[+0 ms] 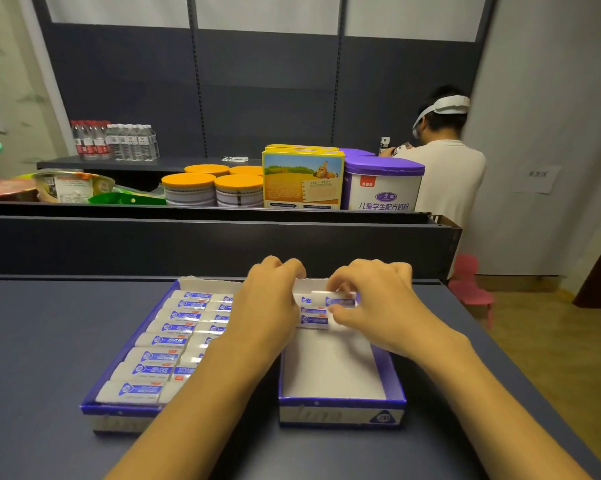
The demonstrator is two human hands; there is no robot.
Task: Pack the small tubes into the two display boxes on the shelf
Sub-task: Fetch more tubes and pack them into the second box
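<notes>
Tubes going into the second box

Boxes sit side by side on the shelf (49, 341): left display box (119, 407) full, right display box (340, 407) mostly bare. Right hand (382, 306) pinches a small tube (339, 301) at its far end; left hand (268, 299), fingers curled, steadies the far rim. Next: seat it flush against the row.

We see a dark blue shelf (49, 341) carrying two open display boxes side by side, close but apart. The left box (119, 408) is packed with rows of small tubes (146, 370); the right box (340, 408) sits mostly bare, with a few tubes at its far end.
</notes>
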